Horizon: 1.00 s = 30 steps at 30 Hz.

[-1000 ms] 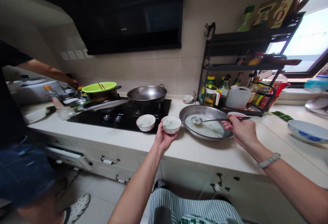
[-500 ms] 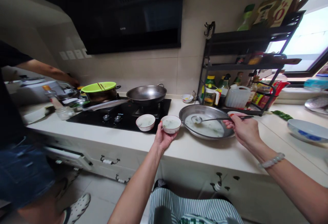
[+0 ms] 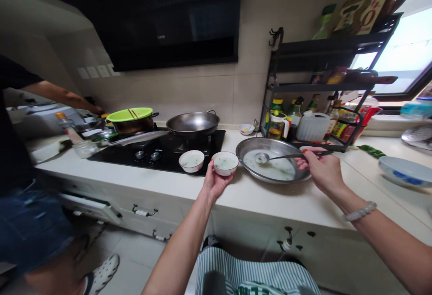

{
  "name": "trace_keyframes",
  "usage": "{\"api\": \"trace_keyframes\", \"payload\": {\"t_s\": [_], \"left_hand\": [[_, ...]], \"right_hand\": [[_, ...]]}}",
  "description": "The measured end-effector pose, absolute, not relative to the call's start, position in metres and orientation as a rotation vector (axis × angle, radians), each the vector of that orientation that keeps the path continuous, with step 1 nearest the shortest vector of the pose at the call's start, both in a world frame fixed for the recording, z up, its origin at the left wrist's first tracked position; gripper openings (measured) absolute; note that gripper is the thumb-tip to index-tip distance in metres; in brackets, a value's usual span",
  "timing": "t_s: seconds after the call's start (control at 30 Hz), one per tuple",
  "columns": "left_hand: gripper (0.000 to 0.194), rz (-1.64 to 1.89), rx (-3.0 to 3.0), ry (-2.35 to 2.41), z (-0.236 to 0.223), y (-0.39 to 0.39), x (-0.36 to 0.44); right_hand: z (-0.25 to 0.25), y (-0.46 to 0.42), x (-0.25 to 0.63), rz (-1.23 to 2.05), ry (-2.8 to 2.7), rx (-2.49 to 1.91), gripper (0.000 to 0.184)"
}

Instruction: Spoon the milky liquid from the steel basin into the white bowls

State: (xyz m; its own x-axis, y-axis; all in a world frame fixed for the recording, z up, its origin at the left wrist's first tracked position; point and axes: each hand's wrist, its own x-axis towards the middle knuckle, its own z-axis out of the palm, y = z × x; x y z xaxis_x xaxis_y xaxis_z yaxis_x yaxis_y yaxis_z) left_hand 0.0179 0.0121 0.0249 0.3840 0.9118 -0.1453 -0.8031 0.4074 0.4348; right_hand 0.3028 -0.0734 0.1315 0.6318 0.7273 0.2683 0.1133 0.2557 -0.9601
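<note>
Cups a filled bowl (image 3: 225,163) just left of the basin (image 3: 270,181) in a half-curled left hand (image 3: 218,184), pinches a spoon (image 3: 283,156) over the basin in a nearly closed right hand (image 3: 322,169), apparently mid-scooping, needing level handling.

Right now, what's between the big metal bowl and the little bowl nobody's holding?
Another little bowl, with the left hand on it, as the head view shows.

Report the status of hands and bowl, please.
Left hand holding filled bowl, right hand gripping ladle. Basin rim stands between ladle head and that bowl. Second filled bowl sits close at left.
</note>
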Motion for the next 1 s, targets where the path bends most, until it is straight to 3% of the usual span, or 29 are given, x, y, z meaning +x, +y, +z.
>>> {"api": "trace_keyframes", "payload": {"t_s": [1.0], "left_hand": [[0.049,1.121,0.295,0.389,0.026,0.011,0.018]], "right_hand": [[0.144,-0.076,0.298,0.561,-0.697,-1.196,0.014]]}}
